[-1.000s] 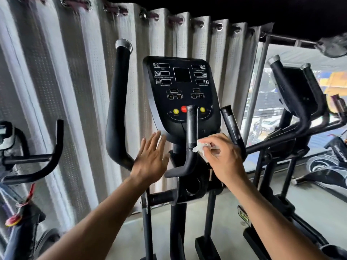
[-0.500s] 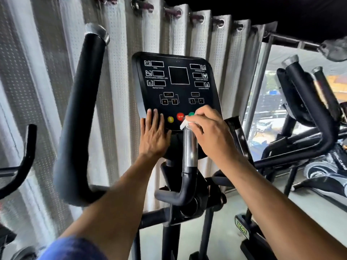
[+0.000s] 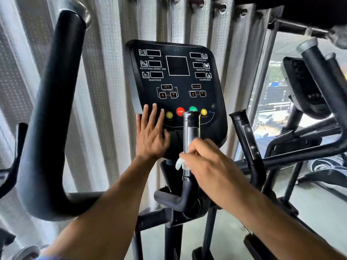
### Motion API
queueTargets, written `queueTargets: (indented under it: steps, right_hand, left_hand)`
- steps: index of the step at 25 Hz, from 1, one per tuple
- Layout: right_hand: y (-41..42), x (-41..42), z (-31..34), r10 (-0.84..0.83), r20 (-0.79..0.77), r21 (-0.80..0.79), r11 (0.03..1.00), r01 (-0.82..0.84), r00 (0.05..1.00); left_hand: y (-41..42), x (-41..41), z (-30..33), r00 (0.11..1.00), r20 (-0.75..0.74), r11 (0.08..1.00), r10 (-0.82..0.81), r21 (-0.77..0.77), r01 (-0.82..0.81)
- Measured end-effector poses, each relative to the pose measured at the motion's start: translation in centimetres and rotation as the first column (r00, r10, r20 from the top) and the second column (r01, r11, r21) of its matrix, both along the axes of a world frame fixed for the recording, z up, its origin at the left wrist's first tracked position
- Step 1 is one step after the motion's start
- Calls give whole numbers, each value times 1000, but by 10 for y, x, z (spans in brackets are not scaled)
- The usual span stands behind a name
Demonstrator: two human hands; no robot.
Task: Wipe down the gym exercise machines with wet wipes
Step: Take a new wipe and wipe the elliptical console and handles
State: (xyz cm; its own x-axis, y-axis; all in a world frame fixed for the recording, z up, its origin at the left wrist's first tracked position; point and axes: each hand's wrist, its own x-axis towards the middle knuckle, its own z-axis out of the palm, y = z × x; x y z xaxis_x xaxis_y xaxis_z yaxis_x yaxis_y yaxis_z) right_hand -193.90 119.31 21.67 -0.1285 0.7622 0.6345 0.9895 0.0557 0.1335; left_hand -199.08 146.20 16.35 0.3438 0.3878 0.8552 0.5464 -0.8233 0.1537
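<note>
A black elliptical machine fills the view, its console (image 3: 176,72) showing dark displays and coloured buttons. In front of the console stands an upright grip (image 3: 191,128) with a silver sensor strip. My right hand (image 3: 208,162) curls round the lower part of that grip and holds a white wet wipe (image 3: 179,163) against it; only a corner of the wipe shows. My left hand (image 3: 150,134) lies flat with straight fingers on the console's lower left edge, beside a yellow button.
A thick black swing handle (image 3: 54,109) rises close at the left. A second upright grip (image 3: 244,137) stands to the right, and another elliptical (image 3: 315,91) lies beyond it by the window. Grey curtains (image 3: 105,91) hang behind.
My right hand slid with the wipe down the upright grip, from its top cap to its lower part. The left hand stayed flat on the console. The view has moved closer.
</note>
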Motion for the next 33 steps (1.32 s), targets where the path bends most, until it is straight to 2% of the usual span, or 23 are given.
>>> queueTargets:
  steps: [3, 8, 9, 13, 16, 19, 22, 24, 26, 27, 29, 30, 31, 32, 33]
  right_hand:
    - [31, 10, 48, -87, 147, 27, 996, 83, 985]
    - [48, -9, 87, -190, 393, -99, 964, 247, 900]
    - [45, -17, 83, -184, 423, -99, 964, 246, 887]
    - [26, -40, 47, -83, 553, -335, 889, 313, 829]
    - [15, -28, 38, -3, 541, -327, 921, 213, 841]
    - [24, 1, 47, 54, 408, -115, 993, -7, 911]
    - [45, 24, 71, -25, 262, 82, 997, 3, 965]
    - [56, 36, 68, -32, 100, 212, 977, 10, 994]
    - [57, 40, 48, 68, -117, 358, 933, -22, 991]
    - [57, 41, 36, 149, -240, 438, 898, -30, 959]
    - [63, 41, 17, 275, -516, 545, 836, 64, 811]
    - [71, 41, 9, 312, -675, 534, 832, 151, 668]
    - [80, 42, 4, 347, -826, 473, 855, 213, 443]
    - [89, 40, 2, 385, -911, 409, 890, 202, 148]
    - [95, 39, 2, 410, -902, 393, 910, 136, -138]
  left_hand:
    - [-1, 1, 0, 1000, 13, 1000, 3, -5, -3]
    - [3, 0, -4, 1000, 2, 1000, 11, 5, -11]
    - [3, 0, -5, 1000, -7, 1000, 10, 0, -10]
    - [-3, -1, 1, 1000, -7, 999, -5, -34, 4]
    - [-2, -1, -1, 1000, 12, 1000, 12, -10, -12]
    - [0, 1, -5, 1000, 20, 1000, 0, 4, -1]
    - [0, 3, -5, 999, 47, 1000, -6, 2, 6]
    - [-1, 3, -3, 999, 48, 1000, 6, -18, -5]
    - [-1, 3, -2, 999, 39, 999, 9, -31, -8]
    - [-1, 2, -2, 1000, 28, 999, 11, -38, -9]
    - [-2, 2, -2, 1000, 12, 999, 12, -47, -11]
    - [-3, 2, -1, 1000, 8, 998, 7, -55, -7]
    - [-3, 1, -1, 1000, 4, 998, 1, -64, -1]
    - [-3, 0, 0, 1000, -1, 997, -4, -72, 4]
    - [-3, 0, 1, 1000, -4, 997, -7, -76, 7]
